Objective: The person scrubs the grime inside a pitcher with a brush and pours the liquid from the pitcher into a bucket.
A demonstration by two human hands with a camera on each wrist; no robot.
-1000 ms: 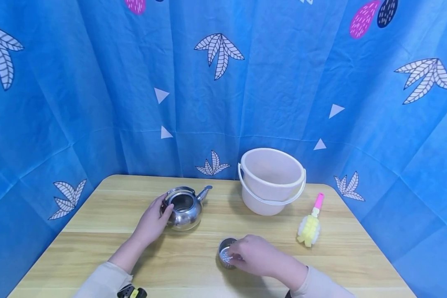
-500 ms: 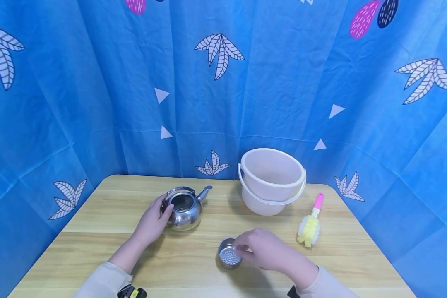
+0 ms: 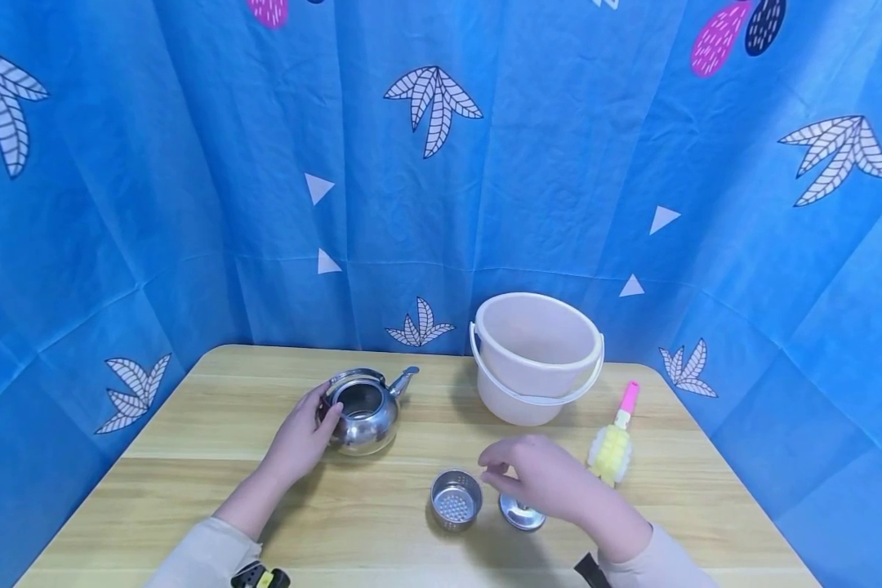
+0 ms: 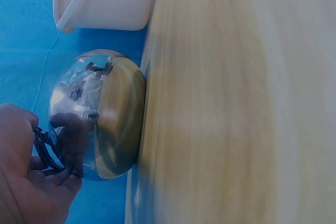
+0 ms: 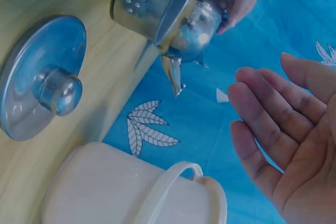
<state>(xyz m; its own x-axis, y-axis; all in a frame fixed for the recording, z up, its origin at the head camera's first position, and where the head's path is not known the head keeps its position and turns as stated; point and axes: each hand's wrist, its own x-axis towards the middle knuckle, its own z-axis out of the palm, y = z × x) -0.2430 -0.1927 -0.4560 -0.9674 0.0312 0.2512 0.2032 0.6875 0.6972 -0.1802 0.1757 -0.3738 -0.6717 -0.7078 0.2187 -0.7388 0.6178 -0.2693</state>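
Note:
A shiny steel teapot [image 3: 373, 433] without its lid stands at the left of the table, spout toward the back right. My left hand [image 3: 299, 438] grips it by the handle; in the left wrist view the fingers curl round the dark handle [image 4: 46, 148]. Front and centre sits a steel strainer cup [image 3: 456, 505] with holes in its bottom. Just right of it lies the round teapot lid [image 3: 522, 516], its knob [image 5: 63, 93] showing in the right wrist view. Over the lid hovers my right hand [image 3: 540, 475], fingers relaxed, palm bare, partly hiding the lid.
A white bucket [image 3: 518, 402] with its handle hanging down stands at the back right. Right of it lies a sponge brush [image 3: 610, 453] with a pink handle, partly behind my right hand. A blue patterned curtain [image 3: 441, 212] surrounds the back and sides of the wooden table [image 3: 382, 523].
My right hand has drawn out of the strainer cup and moved right and slightly up, bringing part of the lid into sight. The left hand and teapot have stayed put.

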